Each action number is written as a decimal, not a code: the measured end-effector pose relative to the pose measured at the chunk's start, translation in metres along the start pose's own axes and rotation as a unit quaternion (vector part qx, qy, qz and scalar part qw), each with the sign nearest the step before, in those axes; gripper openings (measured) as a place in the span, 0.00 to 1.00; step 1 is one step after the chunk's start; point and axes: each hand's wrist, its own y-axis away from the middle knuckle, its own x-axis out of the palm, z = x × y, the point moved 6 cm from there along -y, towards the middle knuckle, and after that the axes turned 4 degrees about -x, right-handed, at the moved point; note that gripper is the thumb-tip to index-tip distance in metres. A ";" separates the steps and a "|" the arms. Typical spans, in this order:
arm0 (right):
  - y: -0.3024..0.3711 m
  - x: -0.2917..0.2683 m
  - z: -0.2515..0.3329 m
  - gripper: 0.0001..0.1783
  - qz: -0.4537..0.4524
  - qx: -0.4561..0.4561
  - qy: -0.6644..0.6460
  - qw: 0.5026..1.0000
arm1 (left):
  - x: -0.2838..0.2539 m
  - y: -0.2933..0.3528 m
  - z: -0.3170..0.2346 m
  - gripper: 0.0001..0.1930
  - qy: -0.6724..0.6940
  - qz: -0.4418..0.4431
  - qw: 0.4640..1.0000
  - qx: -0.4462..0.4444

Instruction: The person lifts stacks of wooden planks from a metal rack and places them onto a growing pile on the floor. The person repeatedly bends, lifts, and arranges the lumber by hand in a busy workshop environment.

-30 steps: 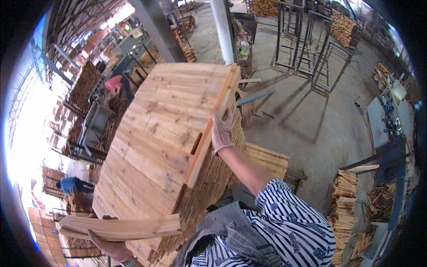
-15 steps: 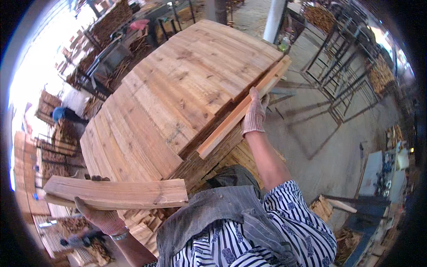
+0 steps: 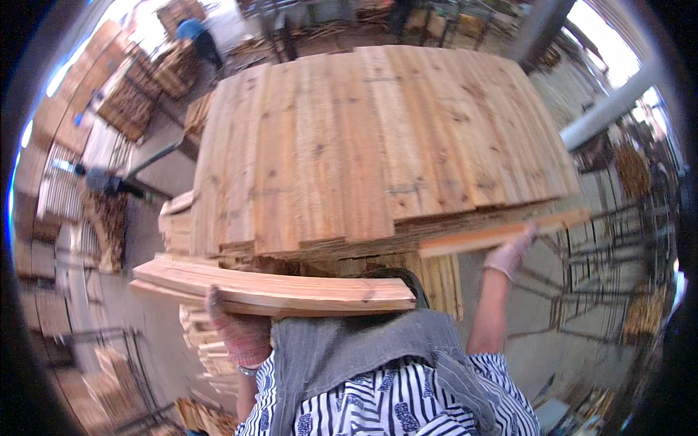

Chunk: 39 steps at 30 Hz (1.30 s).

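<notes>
In my gloved left hand [image 3: 243,334] are a few short wooden boards [image 3: 291,287], held flat together across the front of my body. The fingers are wrapped round their near edge; the far ends of the fingers are hidden by the wood. Over on the right, my gloved right hand [image 3: 511,254] grips a single narrow board [image 3: 465,240] by its edge, the thumb on its top. That board lies alongside the front right edge of a large stack of boards [image 3: 349,145], whose top is a layer of planks laid side by side.
Loose wood pieces [image 3: 207,349] are piled below my left hand. Metal frames [image 3: 582,269] stand at the right, and a grey pole [image 3: 607,112] rises behind them. Two people, one in blue [image 3: 193,33] and one in dark clothes [image 3: 109,182], are among wood piles at the left.
My view has turned left, so the stack now faces me more squarely. The boards in my left hand have come closer across my body. My right hand still grips its board.
</notes>
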 end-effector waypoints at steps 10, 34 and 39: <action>-0.033 -0.027 0.109 0.44 -0.074 -0.131 0.159 0.976 | 0.033 -0.038 0.101 0.21 0.173 0.015 0.973 -0.153; -0.089 0.162 0.162 0.47 0.496 -0.441 0.475 0.577 | -0.006 -0.026 -0.088 0.37 0.023 -0.069 0.990 0.124; -0.123 0.165 0.081 0.55 0.518 -0.348 0.637 0.452 | 0.097 -0.007 -0.181 0.47 -0.255 0.102 0.919 0.284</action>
